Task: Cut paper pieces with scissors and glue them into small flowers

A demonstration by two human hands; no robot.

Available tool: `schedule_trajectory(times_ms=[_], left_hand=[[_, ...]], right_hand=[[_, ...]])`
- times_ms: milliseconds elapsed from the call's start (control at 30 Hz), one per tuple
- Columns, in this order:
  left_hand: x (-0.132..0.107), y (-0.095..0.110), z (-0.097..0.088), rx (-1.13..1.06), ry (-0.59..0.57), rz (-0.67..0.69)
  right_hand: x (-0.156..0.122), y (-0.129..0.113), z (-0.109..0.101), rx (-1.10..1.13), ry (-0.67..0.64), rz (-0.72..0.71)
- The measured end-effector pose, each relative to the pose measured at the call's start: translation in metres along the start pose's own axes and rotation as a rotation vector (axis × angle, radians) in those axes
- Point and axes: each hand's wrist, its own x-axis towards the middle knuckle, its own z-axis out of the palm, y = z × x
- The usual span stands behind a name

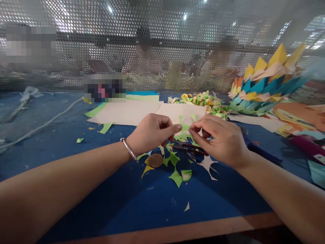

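Note:
Between my two hands is a light green piece of paper (184, 127) with cut, pointed edges. My left hand (154, 131), wearing a silver bracelet (129, 149), is closed in a pinch at the paper's left side. At its right side, the fingertips of my right hand (218, 137) are pinched together. Below the hands lie scissors (189, 148), partly covered by my right hand. Around them on the table are a round brown disc (155, 160), green paper scraps (175, 176) and a white scrap (210, 166).
White sheets (122, 112) lie behind my left hand on the blue table (111, 203). A heap of small folded paper pieces (203, 100) sits behind my right hand. A layered pointed paper form (269, 84) stands at the right, before a perforated metal screen (162, 57).

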Motion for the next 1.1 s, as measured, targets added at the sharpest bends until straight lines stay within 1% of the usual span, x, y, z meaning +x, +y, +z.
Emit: schedule_trajectory(times_ms=[33, 67, 167, 233, 300, 433, 600, 700, 800, 933, 1100], left_hand=[[-0.002, 0.001, 0.002, 0.002, -0.046, -0.002], [-0.002, 0.001, 0.004, -0.006, -0.066, -0.025], [-0.002, -0.003, 0.011, -0.121, -0.072, -0.121], [0.0, -0.006, 0.013, -0.211, -0.071, -0.158], [0.002, -0.009, 0.013, -0.257, -0.073, -0.171], [0.003, -0.009, 0.014, -0.275, -0.065, -0.175], [0.004, -0.01, 0.014, -0.229, -0.065, -0.161], [0.004, -0.012, 0.015, -0.213, -0.086, -0.153], [0.004, -0.012, 0.016, -0.302, -0.109, -0.197], [0.004, -0.01, 0.016, -0.452, -0.09, -0.284], [0.005, -0.01, 0.016, -0.556, -0.069, -0.312]], right_hand=[[0.0, -0.001, 0.0, -0.001, 0.0, -0.011], [0.001, -0.002, 0.0, -0.002, -0.01, -0.017], [0.002, -0.005, 0.0, 0.004, -0.048, -0.035], [0.002, -0.007, 0.0, 0.023, -0.077, -0.045], [0.002, -0.007, 0.001, 0.047, -0.097, -0.054], [0.001, -0.007, 0.003, 0.092, -0.123, -0.044], [0.001, -0.009, 0.005, 0.15, -0.176, -0.015], [0.001, -0.009, 0.005, 0.182, -0.198, 0.013], [0.001, -0.007, 0.005, 0.201, -0.21, 0.022], [0.001, -0.007, 0.005, 0.192, -0.212, 0.014], [0.0, -0.006, 0.007, 0.2, -0.215, 0.018]])
